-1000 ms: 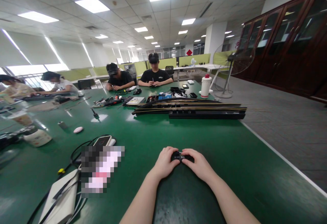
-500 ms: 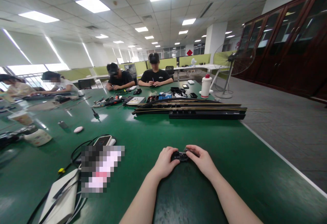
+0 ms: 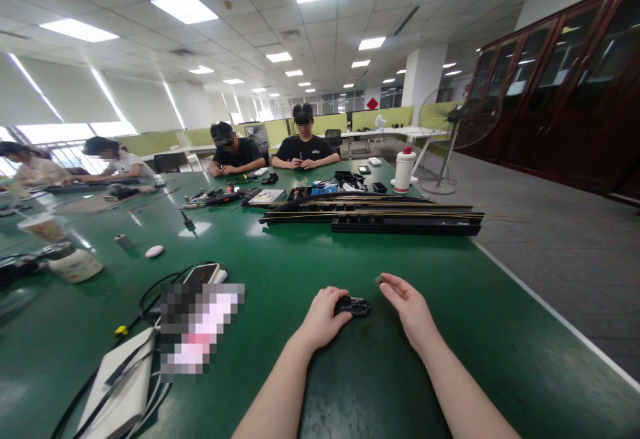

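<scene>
My left hand [image 3: 325,315] grips a small black plastic part [image 3: 356,305] by its left end, low over the green table [image 3: 280,259]. Recesses and small details show on the part's upper side, too fine to make out. To the right and a little farther away, my right hand [image 3: 404,302] pinches a small grey piece [image 3: 379,279] between thumb and fingertips. A short gap separates this piece from the black part. The fingers hide some of both things.
Long black strips with thin brass-coloured rods [image 3: 405,219] lie across the table ahead. A blurred-out phone [image 3: 200,332], a white power bank [image 3: 117,385] and cables are on the left. A white bottle [image 3: 404,171] stands at the far right. Several people sit around the table.
My right hand has moved right and slightly away from the black part, with the small grey piece in its fingertips. My left hand stays in place on the part.
</scene>
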A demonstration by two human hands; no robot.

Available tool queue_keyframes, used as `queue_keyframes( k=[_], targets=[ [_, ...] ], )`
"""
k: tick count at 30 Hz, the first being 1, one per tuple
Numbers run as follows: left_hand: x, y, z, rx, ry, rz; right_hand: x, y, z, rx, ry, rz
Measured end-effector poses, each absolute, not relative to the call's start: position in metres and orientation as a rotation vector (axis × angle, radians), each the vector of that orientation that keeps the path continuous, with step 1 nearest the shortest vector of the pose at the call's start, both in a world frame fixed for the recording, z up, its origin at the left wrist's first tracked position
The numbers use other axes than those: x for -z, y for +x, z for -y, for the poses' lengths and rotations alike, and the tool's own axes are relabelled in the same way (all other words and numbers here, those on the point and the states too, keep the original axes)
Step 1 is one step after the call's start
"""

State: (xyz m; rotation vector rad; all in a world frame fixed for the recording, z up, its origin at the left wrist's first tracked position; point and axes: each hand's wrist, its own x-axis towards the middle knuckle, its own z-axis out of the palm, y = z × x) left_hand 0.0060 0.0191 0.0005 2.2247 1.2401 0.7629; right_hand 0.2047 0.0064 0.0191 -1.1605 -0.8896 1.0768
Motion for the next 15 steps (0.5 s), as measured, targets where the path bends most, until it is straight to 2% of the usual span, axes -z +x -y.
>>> queue_keyframes(
  k=[15],
  targets=[
    [-0.0023,0.0055,-0.0183,-0.748,2.228,-1.248,-0.015,0.2129,-0.0079,-1.106,-1.087,0.743]
  ],
)
